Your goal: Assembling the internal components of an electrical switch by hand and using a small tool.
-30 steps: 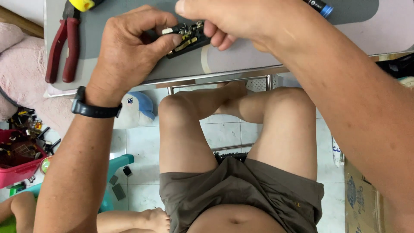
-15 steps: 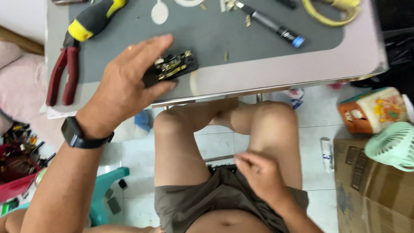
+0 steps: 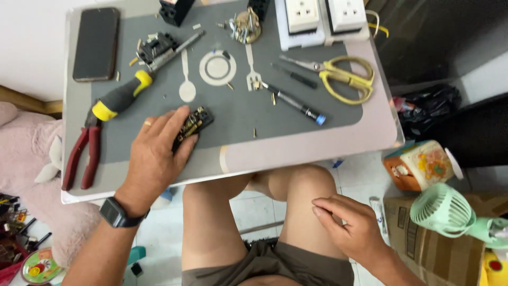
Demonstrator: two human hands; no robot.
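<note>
On the grey mat [image 3: 233, 114] of the small tabletop [image 3: 296, 151], the left hand [image 3: 156, 156] lay palm down, its fingers [image 3: 177, 124] pressed onto a small black electrical part [image 3: 193, 126] with brass contacts, pinning it flat near the mat's front edge. That grip was closed down on the part from above rather than wrapped around it, and a dark watch [image 3: 117, 213] sat on the wrist. Well apart from the work, the right hand [image 3: 349, 225] rested below the tabletop on the person's right thigh, fingers loosely curled and thumb against the fingertips; whether anything lay pinched between them could not be told.

Just left of the pinned part lay pliers with red handles [image 3: 79, 159], and beside them a tool with a black and yellow handle [image 3: 120, 98]. Farther back on the mat sat a dark phone [image 3: 95, 43], another black part [image 3: 156, 47], a cluster of brass pieces [image 3: 243, 27], and two white wall sockets [image 3: 323, 16]. Yellow-handled scissors [image 3: 344, 77] lay to the right, near a slim screwdriver with a blue tip [image 3: 293, 102]. On the floor at the right stood a pale green fan [image 3: 442, 209] on a cardboard box [image 3: 434, 249].
</note>
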